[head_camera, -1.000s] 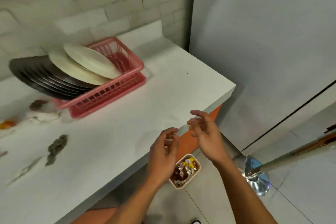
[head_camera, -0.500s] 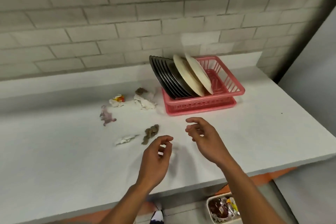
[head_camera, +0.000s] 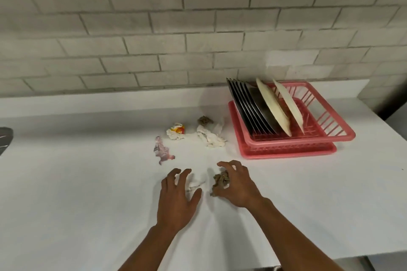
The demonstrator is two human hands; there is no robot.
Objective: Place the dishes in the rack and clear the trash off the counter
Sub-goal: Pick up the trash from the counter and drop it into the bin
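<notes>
Now both hands have dropped to the counter [head_camera: 88, 182], left hand [head_camera: 178, 200] spread over a white scrap [head_camera: 195, 183], right hand [head_camera: 240, 185] curled round a brown wad [head_camera: 221, 179]; dishes [head_camera: 264, 112] stand in the rack [head_camera: 343, 136], so trash-clearing apparently resumes.

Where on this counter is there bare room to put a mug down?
Bare: the wide counter stretch left of the pinkish wrapper, and the strip in front of and right of the pink rack. Crowded: the middle, with tissue, yellow-red wrapper, the left hand and the right hand gripping a brown scrap.
</notes>
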